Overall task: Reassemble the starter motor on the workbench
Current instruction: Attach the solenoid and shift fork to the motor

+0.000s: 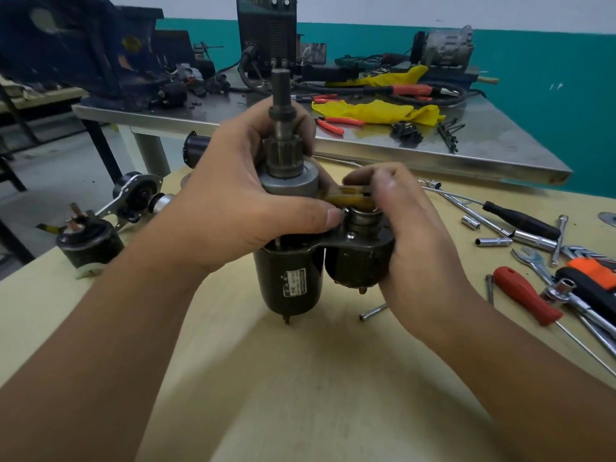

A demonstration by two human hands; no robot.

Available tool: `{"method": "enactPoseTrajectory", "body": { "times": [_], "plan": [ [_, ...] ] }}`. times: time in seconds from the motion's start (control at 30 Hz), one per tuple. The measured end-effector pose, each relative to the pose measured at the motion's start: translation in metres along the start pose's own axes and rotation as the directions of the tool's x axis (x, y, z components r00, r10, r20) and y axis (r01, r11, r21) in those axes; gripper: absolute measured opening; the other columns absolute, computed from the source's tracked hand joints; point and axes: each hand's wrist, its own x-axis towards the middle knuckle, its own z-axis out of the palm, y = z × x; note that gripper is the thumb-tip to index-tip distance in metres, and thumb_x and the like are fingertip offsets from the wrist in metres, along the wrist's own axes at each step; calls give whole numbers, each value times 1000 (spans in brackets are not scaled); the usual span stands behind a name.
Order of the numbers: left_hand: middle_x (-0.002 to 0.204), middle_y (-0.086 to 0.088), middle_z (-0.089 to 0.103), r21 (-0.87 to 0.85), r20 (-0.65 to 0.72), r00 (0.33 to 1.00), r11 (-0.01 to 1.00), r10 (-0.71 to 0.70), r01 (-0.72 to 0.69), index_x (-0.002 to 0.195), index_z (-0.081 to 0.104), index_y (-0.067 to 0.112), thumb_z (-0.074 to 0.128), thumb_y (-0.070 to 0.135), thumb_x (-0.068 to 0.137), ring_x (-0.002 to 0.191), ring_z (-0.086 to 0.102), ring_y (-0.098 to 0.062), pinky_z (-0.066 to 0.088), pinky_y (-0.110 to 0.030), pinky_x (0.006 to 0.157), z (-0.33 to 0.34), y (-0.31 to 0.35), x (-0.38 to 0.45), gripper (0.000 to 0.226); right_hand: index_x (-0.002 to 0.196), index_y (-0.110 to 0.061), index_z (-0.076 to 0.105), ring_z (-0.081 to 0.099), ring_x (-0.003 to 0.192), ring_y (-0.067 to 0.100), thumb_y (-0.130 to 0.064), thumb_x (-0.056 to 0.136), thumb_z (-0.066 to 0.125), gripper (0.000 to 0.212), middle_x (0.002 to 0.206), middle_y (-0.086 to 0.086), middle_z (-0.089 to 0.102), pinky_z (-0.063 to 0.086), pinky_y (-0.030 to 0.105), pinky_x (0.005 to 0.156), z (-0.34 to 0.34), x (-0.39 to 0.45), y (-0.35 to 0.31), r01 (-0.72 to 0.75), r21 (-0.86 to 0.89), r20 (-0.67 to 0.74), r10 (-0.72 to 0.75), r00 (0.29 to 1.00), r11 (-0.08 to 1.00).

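1. I see the motor (289, 281) upright at mid-counter (300, 378), its shaft (281, 95) pointing up; whether its base touches the counter I cannot tell.
2. My left hand (233, 208) wraps the clutch drum (289, 183) below the pinion (282, 153); its fingers (305, 125) curl behind the shaft, mostly hidden.
3. My right hand (410, 225) cups the solenoid (358, 261) beside the motor body, thumb and forefinger pinching the yellow lever (346, 200). The lever's ends are covered by both hands.
4. A second solenoid (90, 241) and an end housing (136, 195) lie at the left.
5. Sockets, a wrench (533, 261) and a red screwdriver (525, 295) lie at the right, some cut off by the frame edge.
6. The rear steel counter (366, 151) carries blurred clutter.
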Motion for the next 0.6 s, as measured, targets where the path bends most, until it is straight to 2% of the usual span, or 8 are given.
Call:
{"method": "enactPoseTrajectory", "body": {
  "times": [0.07, 0.13, 0.3, 0.4, 0.47, 0.53, 0.6],
  "plan": [
    [91, -16, 75, 8, -13, 1000, 1000, -1, 1, 102, 52, 19, 87, 0, 67, 88, 78, -24, 62, -30, 78, 3, 0, 0, 53, 76, -34, 65, 67, 70, 6, -42, 86, 56, 16, 74, -11, 68, 55, 29, 61, 6, 1, 1, -23, 17, -105, 24, 994, 1000],
    [92, -17, 75, 7, -24, 1000, 1000, -5, 5, 102, 52, 19, 84, 0, 67, 88, 78, -26, 62, -32, 78, 6, 0, 0, 51, 71, -33, 63, 64, 67, 5, -36, 85, 57, 15, 71, -11, 64, 53, 26, 58, 13, 0, 2, 36, 31, -158, -30, 987, 999],
    [101, -23, 70, 38, -30, 999, 999, 17, -16, 105, 53, 20, 87, 7, 67, 90, 78, -26, 63, -37, 81, 16, 2, 0, 52, 75, -30, 64, 61, 64, 6, -21, 81, 54, 14, 68, -11, 62, 52, 25, 52, 15, -2, 4, 133, 9, -265, -126, 956, 991],
    [97, -21, 73, 71, -19, 1000, 997, 9, -7, 105, 53, 18, 85, 1, 69, 89, 78, -25, 64, -37, 81, 19, 1, 2, 51, 80, -24, 63, 62, 64, 5, -15, 81, 50, 16, 67, -12, 63, 55, 25, 52, 13, -5, 4, 149, 13, -281, -139, 949, 989],
    [96, -19, 74, 78, -7, 1000, 997, 5, -5, 105, 53, 17, 85, 1, 69, 89, 79, -25, 64, -36, 81, 19, 0, 2, 51, 76, -26, 64, 62, 64, 5, -15, 82, 50, 19, 68, -12, 62, 54, 24, 52, 14, -7, 3, 149, 12, -271, -140, 952, 989],
    [95, -16, 75, 78, 0, 1000, 997, 1, -1, 104, 54, 18, 89, 6, 67, 89, 78, -24, 64, -36, 81, 17, 1, 3, 52, 69, -30, 65, 60, 65, 5, -18, 83, 50, 23, 68, -12, 61, 55, 23, 54, 15, -7, 3, 140, 0, -245, -135, 960, 990],
    [96, -16, 74, 93, 2, 1000, 996, 2, -2, 102, 54, 21, 88, 18, 66, 91, 78, -27, 64, -44, 84, 16, 1, 3, 49, 66, -34, 66, 60, 65, 6, -21, 82, 51, 26, 68, -10, 61, 55, 24, 54, 15, -6, 2, 118, 1, -224, -115, 968, 993]
  ]
}}
